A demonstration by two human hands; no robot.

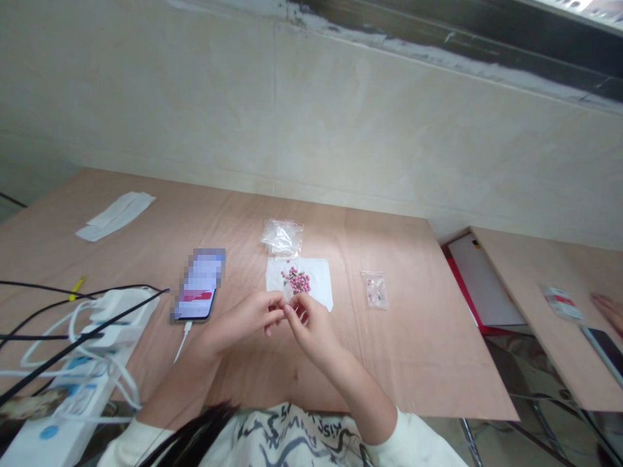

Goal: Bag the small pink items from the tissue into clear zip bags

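My left hand (250,316) and my right hand (311,327) meet at the fingertips, just in front of a white paper sheet (317,280). Their pinched fingers hide whatever small item they might hold. A cluster of pink beads (298,281) lies on the sheet, close above my fingers. Behind the sheet sits a crumpled clear plastic bag (282,238). To the right, a small clear bag (374,290) holds a few pale pink pieces. Left of my left hand lies a smartphone (197,285) with a lit, blurred screen and a white cable (182,342).
The wooden table (413,363) ends at a wall behind it. A white power strip (117,318) with tangled cables sits at left, and folded white paper (115,216) lies far left. On a separate table (530,279) at right are another person's hand (608,311) and a phone (603,350).
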